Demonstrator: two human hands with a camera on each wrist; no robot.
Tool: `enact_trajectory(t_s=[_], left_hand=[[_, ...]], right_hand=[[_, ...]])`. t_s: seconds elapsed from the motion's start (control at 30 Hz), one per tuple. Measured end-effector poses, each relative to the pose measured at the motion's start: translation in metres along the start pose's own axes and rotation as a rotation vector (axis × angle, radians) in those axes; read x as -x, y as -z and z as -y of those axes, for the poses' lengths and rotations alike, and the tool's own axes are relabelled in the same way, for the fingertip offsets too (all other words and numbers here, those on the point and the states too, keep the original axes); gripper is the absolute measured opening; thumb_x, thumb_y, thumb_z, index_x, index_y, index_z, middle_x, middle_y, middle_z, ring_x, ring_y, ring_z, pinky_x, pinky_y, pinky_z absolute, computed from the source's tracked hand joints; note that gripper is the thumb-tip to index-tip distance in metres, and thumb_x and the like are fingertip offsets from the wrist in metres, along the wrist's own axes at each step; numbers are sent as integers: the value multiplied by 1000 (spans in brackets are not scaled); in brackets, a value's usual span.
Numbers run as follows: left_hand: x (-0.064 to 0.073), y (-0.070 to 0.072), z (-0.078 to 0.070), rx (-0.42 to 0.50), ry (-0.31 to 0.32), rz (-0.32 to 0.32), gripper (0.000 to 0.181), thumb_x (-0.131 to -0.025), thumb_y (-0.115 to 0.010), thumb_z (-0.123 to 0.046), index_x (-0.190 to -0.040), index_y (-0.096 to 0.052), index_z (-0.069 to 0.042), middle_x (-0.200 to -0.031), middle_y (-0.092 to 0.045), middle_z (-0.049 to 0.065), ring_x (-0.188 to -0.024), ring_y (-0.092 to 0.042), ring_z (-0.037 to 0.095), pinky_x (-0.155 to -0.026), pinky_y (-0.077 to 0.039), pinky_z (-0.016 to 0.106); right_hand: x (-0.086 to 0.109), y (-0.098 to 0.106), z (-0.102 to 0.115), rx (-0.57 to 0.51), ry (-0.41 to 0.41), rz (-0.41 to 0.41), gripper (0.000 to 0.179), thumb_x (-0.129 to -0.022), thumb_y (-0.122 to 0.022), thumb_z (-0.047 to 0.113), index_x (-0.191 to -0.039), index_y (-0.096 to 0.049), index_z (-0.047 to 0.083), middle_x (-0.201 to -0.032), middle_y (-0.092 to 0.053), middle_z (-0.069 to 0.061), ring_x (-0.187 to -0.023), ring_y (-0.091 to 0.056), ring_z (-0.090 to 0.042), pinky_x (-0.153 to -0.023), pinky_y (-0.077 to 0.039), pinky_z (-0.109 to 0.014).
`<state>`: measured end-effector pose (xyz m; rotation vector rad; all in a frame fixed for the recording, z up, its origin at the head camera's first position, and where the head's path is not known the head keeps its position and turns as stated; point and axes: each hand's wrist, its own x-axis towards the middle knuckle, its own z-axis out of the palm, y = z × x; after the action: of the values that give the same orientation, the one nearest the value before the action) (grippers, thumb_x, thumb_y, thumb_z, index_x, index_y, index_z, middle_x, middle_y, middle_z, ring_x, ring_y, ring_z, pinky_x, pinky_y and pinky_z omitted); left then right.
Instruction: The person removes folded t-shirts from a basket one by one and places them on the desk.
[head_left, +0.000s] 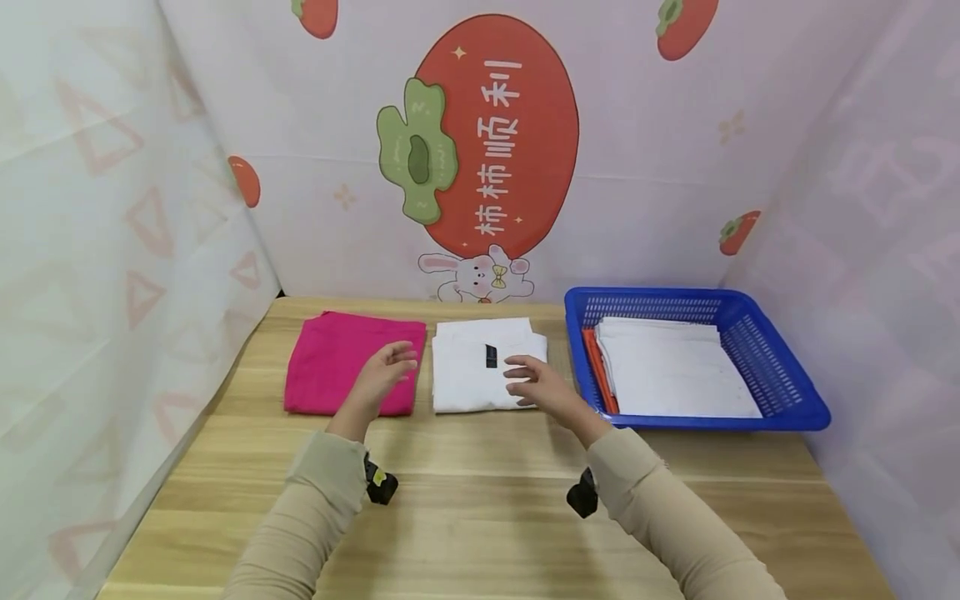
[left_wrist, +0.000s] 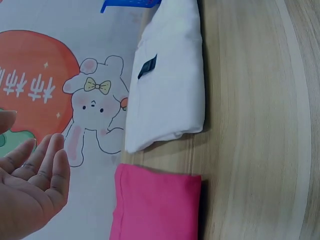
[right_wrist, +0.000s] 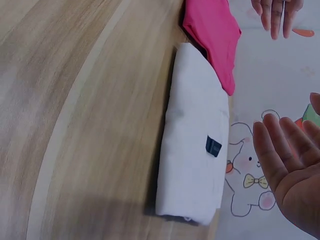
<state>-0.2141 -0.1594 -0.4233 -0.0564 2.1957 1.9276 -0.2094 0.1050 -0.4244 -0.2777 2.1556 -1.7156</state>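
Note:
A folded pink garment (head_left: 330, 362) lies at the back left of the table, and beside it a folded white garment (head_left: 468, 375) with a dark label (head_left: 491, 357). My left hand (head_left: 382, 379) is raised above the table, overlapping the pink garment in the head view, with relaxed fingers and nothing in them. Over the right edge of the white garment in that view is my right hand (head_left: 547, 390), its fingers loosely bent and holding nothing. In the left wrist view, the left palm (left_wrist: 32, 195) shows bare; the right wrist view shows the same of the right palm (right_wrist: 295, 175).
A blue plastic basket (head_left: 813, 408) stands at the back right, holding folded white cloth (head_left: 675, 371) and something orange (head_left: 600, 375) along its left side. Printed curtains (head_left: 637, 208) enclose the wooden table (head_left: 480, 517) at the back and both sides.

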Motion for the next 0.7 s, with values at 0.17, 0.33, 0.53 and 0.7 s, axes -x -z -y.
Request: enact_trajectory(t_s=[0.17,0.33,0.53,0.7], left_hand=[[-4,-11,1,-1,-6,18,45,-87,-47,-10,-128,-32,0,-125,-39,18,-113,-39,31,-92,-31,41],[-6,-21,-1,-3,-4,42,48,-86,-48,-9,-130,-30,0,-124,-40,18,-112,-40,31,-92,-31,43],[-10,-39,-10,-4,-14,64,48,-85,-50,-9,-129,-32,-1,-123,-42,19,-110,-42,30,-92,-32,43],[-11,-58,-19,9,-11,98,47,-84,-49,-7,-128,-33,0,-122,-42,20,-109,-43,31,-92,-31,43]], right_hand=[[13,19,0,14,2,-39,47,-83,-54,5,-126,-38,0,-121,-43,-24,-102,-48,-33,-78,-43,-43],[22,37,-1,18,24,-57,48,-83,-54,5,-127,-36,-2,-121,-43,-25,-104,-46,-35,-79,-43,-42],[34,62,-3,26,42,-87,49,-85,-52,8,-129,-33,-2,-123,-40,-25,-104,-45,-37,-81,-42,-42],[44,83,-7,57,45,-123,51,-85,-54,14,-130,-32,1,-124,-40,-24,-106,-45,-36,-82,-40,-44]])
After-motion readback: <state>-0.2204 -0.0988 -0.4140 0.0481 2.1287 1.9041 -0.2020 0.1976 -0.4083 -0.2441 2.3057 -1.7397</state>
